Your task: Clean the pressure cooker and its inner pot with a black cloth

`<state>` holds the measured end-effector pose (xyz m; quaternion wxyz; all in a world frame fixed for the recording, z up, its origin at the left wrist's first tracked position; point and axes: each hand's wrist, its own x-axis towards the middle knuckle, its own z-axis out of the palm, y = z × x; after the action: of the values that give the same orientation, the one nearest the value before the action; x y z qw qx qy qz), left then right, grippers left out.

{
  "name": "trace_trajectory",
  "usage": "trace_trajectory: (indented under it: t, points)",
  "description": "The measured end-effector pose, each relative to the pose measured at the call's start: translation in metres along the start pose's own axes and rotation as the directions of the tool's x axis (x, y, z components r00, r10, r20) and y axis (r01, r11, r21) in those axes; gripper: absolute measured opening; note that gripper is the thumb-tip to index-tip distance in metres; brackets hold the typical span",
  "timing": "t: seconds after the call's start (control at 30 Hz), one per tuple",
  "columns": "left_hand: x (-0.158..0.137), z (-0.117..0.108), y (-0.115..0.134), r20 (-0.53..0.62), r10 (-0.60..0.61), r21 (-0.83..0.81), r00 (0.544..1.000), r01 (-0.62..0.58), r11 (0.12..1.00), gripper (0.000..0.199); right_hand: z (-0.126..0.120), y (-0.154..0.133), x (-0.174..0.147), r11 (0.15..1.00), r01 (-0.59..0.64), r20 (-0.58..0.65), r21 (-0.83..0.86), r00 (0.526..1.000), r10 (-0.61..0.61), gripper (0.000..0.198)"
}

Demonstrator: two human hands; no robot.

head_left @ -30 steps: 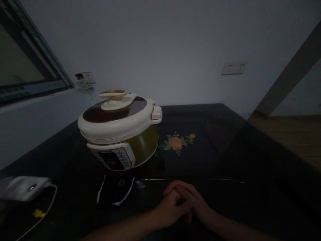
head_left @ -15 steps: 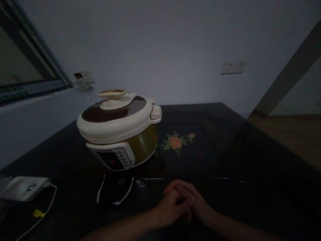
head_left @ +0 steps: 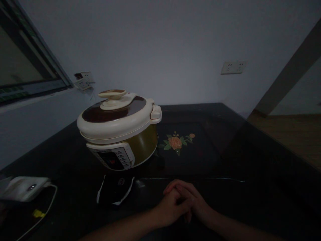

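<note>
My left hand [head_left: 169, 208] and my right hand [head_left: 198, 202] are clasped together low in the middle, near the front of the dark table. Their fingers are closed around each other, and some fingertips are hidden. No object shows between them. Beyond and to the left stands a cream and olive-green electric pressure cooker [head_left: 144, 142], its lid on and its control panel facing me. In front of the cooker lies a black cloth-like item [head_left: 114, 190] with white edges. Both hands are apart from these things.
At the lower left sit a white device [head_left: 31, 188] with a white cable [head_left: 51, 201] and a yellow tag [head_left: 38, 213]. The glossy black table [head_left: 240, 150] bears a printed flower [head_left: 175, 142]. Wall sockets [head_left: 233, 67] and a window [head_left: 27, 50] lie beyond.
</note>
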<state>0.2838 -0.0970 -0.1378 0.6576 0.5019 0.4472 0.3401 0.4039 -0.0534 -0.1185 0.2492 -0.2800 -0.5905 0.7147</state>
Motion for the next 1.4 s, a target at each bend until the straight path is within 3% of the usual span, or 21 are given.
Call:
trace_trajectory:
  t: [1.4]
  points:
    - [0.002,0.003,0.005,-0.03,-0.017,0.0,0.999,0.017,1.0,0.071,0.0,0.003,0.001,0.999,0.041,-0.009,0.0,0.999,-0.041,0.049]
